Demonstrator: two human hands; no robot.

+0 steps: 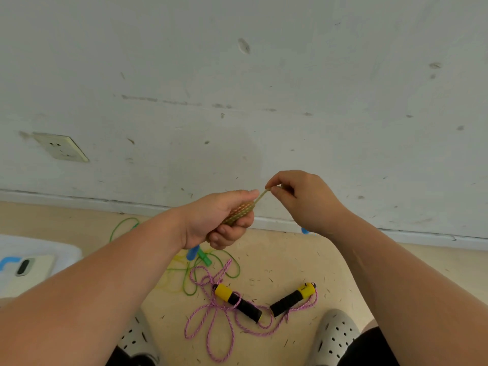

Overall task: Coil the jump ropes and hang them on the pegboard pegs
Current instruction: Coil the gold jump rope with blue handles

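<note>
The left hand is held up in front of the wall, its fingers curled tight round a wound bundle of tan rope, with the thumb lying along the top of the bundle. A short length of the same rope runs up and to the right out of that fist to the right hand, which pinches it between thumb and forefinger while the other fingers are loosely bent. The two hands are near each other, joined only by that taut bit of rope. Below them, on the beige floor, a pink rope lies in loose loops between the two grey shoes, and its two yellow-and-black handles lie end to end, nearly touching. Just beyond it a green rope sprawls in a tangle towards the skirting, with a blue handle and a green handle side by side under the left wrist; thin yellow strands cross the same tangle. A socket sits low on the wall at the left, and a white lidded box shows at the left edge
</note>
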